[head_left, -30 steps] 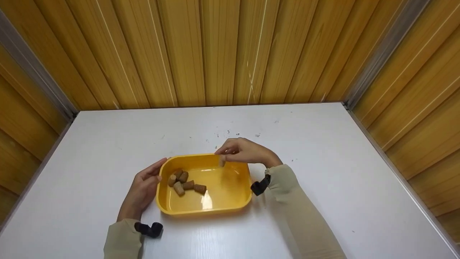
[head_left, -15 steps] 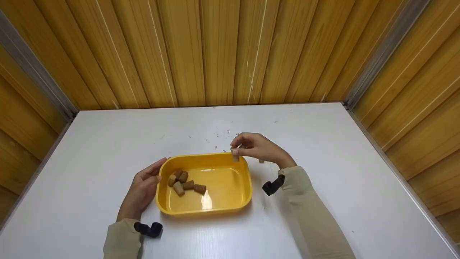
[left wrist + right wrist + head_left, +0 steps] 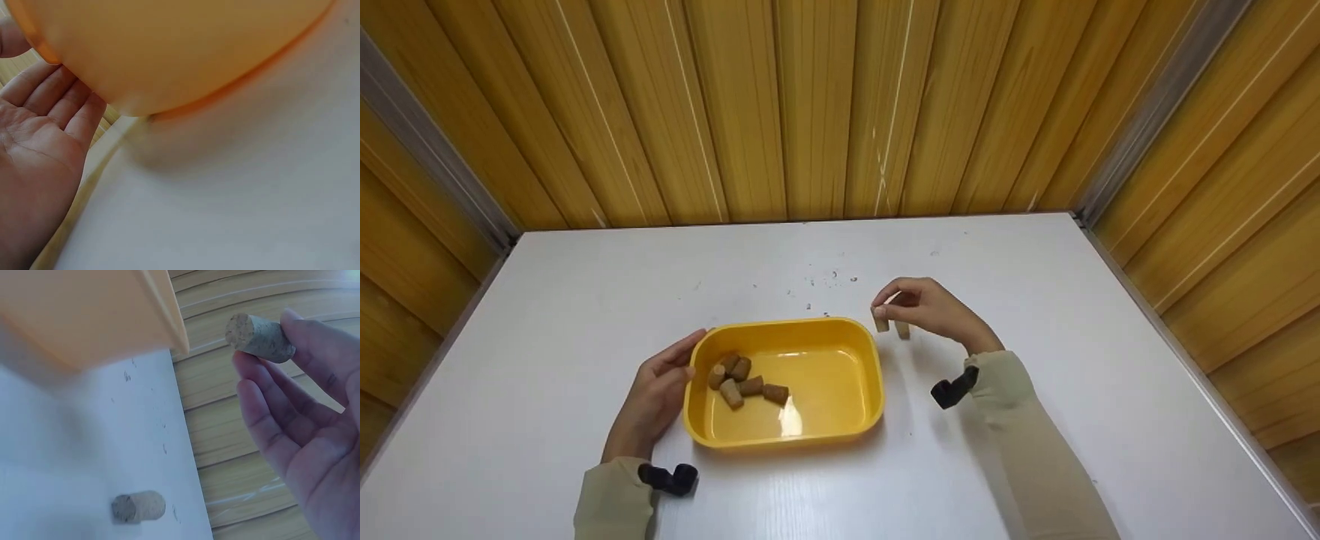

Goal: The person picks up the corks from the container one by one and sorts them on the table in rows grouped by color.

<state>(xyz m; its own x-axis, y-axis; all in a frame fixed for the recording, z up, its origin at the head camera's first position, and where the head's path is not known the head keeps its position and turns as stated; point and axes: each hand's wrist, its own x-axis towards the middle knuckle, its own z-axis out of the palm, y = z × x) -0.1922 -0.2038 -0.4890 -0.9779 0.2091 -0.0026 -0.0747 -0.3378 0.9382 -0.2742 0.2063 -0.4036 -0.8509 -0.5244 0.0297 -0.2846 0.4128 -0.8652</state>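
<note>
My right hand (image 3: 926, 307) pinches a cork stopper (image 3: 880, 320) between thumb and fingertips, just past the back right corner of a yellow plastic bin (image 3: 780, 442). In the right wrist view the pinched cork (image 3: 261, 338) is speckled and tapered, held off the tabletop. A second cork (image 3: 138, 506) stands on the table; in the head view this standing cork (image 3: 903, 331) is partly behind the right hand. My left hand (image 3: 660, 394) holds the bin's left side, thumb at the rim and fingers (image 3: 62, 98) along the outer wall. Several brown corks (image 3: 751, 386) lie inside the bin's left half.
The white table (image 3: 607, 285) carries small dark marks behind the bin. Yellow wood-look panels (image 3: 810, 112) wall off the back and both sides. A black wrist camera (image 3: 955, 388) sits on each sleeve cuff.
My right hand has moved right with its cork, from over the bin's back wall to outside it. The standing cork has come into view. The left hand and bin stay put.
</note>
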